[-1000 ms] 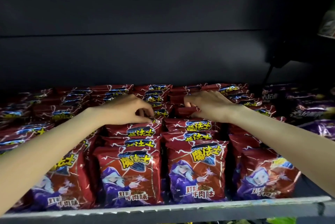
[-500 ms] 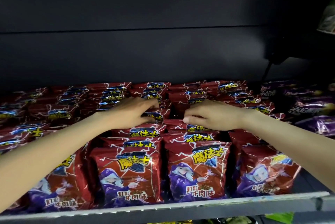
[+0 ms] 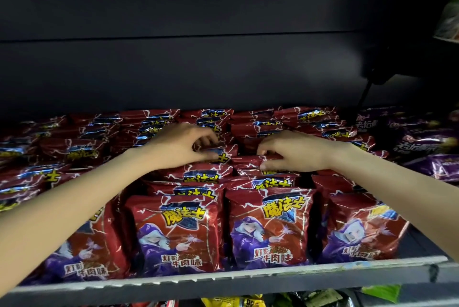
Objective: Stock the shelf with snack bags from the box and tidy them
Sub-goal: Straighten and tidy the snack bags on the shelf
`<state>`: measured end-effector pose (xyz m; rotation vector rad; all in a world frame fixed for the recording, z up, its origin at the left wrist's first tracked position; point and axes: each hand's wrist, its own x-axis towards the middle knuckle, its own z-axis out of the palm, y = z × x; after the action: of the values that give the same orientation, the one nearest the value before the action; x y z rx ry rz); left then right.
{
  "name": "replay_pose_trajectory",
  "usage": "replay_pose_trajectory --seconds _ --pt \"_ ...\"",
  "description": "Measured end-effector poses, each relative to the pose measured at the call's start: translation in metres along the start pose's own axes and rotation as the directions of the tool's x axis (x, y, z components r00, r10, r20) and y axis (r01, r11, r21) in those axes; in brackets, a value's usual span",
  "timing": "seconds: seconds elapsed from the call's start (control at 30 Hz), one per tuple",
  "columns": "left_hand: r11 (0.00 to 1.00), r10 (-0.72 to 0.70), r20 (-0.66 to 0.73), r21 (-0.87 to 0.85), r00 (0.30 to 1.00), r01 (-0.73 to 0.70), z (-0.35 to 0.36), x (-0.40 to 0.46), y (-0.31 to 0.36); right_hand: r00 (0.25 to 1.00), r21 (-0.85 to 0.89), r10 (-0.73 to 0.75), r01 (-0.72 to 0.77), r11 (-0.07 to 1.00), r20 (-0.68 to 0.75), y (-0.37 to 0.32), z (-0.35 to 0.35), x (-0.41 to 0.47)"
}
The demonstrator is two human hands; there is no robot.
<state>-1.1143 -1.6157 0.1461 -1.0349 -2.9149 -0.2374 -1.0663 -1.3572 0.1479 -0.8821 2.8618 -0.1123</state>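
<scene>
From the head camera, a grey shelf (image 3: 248, 279) runs across the lower frame, its front lip edged with a pale strip. Red snack bags (image 3: 178, 234) stand packed on it in rows that run from the lip back toward the dark rear panel (image 3: 198, 70). The bags at the lip stand upright, long axis vertical, printed faces turned toward the camera; each row behind leans slightly back, so only the top edges and yellow lettering show.

Both hands reach over the front rows, well behind the lip, to the middle of the shelf. The left hand (image 3: 185, 146) has its fingers curled and its thumb closed on the top edge of a red bag in the row left of centre, pinching it. The right hand (image 3: 293, 151) is likewise curled, fingertips and thumb gripping the top seam of a red bag in the neighbouring row to the right. The two hands lie near each other, a narrow gap between them.

At the right end of the shelf, beside the red rows, lie purple snack bags (image 3: 422, 142), mostly flat. Below the lip, the tops of yellow and green packets (image 3: 238, 301) show on a lower level.
</scene>
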Motion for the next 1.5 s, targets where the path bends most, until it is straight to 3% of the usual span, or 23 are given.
replay_pose_trajectory --seconds 0.13,0.2,0.27,0.43,0.57,0.67,0.83,1.07,1.2,1.37,1.43,1.5 --pt "1.000 -0.009 -0.104 -0.019 0.995 0.007 -0.007 -0.005 -0.016 0.990 0.067 0.059 -0.051 0.996 -0.129 0.000 -0.009 0.007" --pt "1.000 -0.003 -0.065 0.029 0.998 0.005 -0.006 -0.003 -0.022 0.972 -0.023 0.112 -0.120 0.993 -0.204 0.003 -0.011 0.011" --pt "0.999 -0.010 -0.014 0.054 1.000 0.011 -0.004 0.001 -0.023 0.974 -0.094 0.141 -0.160 0.983 -0.179 0.007 -0.009 0.015" --pt "0.999 0.022 0.119 -0.031 0.993 -0.019 -0.007 0.014 -0.025 0.965 -0.059 0.164 -0.180 0.982 -0.205 0.003 -0.006 0.020" --pt "0.984 0.105 -0.039 0.151 0.994 -0.098 0.003 0.019 -0.024 0.958 -0.066 0.177 -0.197 0.978 -0.226 -0.003 -0.004 0.025" --pt "0.991 0.079 -0.097 0.116 0.992 -0.067 0.009 0.013 -0.020 0.957 -0.048 0.196 -0.210 0.976 -0.213 -0.004 -0.004 0.025" --pt "0.995 0.085 -0.038 0.057 0.996 -0.083 0.012 0.006 -0.017 0.969 -0.008 0.142 -0.147 0.989 -0.200 -0.013 -0.007 0.029" --pt "0.997 0.081 0.003 -0.008 0.997 -0.081 0.010 0.004 -0.014 0.987 -0.085 0.072 -0.085 0.993 -0.145 -0.024 -0.003 0.048" --pt "0.996 0.072 -0.109 -0.038 0.991 -0.076 -0.015 -0.009 -0.022 0.987 -0.152 0.047 -0.070 0.986 -0.152 -0.022 -0.005 0.055" --pt "0.996 -0.038 -0.246 0.070 0.969 0.057 -0.045 -0.065 -0.067 0.984 0.041 -0.005 0.012 0.999 -0.176 -0.012 -0.028 0.059" --pt "0.989 -0.105 -0.194 0.082 0.975 0.122 -0.045 -0.083 -0.086 0.972 0.140 -0.045 0.078 0.987 -0.230 -0.018 -0.038 0.065" --pt "0.982 -0.156 -0.054 0.098 0.986 0.161 -0.042 -0.094 -0.098 0.964 0.161 -0.073 0.117 0.980 -0.254 -0.034 -0.038 0.073"
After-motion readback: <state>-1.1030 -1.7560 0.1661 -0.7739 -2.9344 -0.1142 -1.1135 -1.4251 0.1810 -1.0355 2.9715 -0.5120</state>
